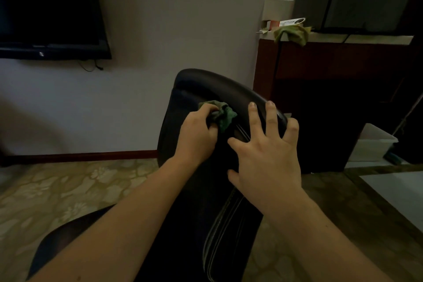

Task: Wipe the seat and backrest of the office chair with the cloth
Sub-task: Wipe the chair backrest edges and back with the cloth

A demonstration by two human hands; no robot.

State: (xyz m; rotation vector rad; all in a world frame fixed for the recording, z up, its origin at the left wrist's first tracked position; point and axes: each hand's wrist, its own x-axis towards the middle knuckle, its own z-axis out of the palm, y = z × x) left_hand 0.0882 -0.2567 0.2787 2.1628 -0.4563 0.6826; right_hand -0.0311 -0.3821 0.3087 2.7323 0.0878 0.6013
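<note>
Head view:
- Black office chair backrest point(196, 89) in centre frame, top edge toward wall.
- Left hand point(196, 137) on upper backrest, fingers curled round bunched green cloth point(225, 115), pressing it on leather.
- Right hand point(267, 162) just beside, fingers spread wide, palm on backrest, fingertips at its right edge.
- Seat point(64, 240) dark, lower left, under left forearm.
- Second green cloth point(291, 33) draped over desk point(332, 62) edge, upper right.
- Wall TV point(45, 7) upper left.
- White bin point(375, 144) on floor, right.

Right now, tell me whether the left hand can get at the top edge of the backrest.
Probably yes: the left hand grips the cloth on the backrest just below that edge, with nothing between; the right hand rests off to the side.
</note>
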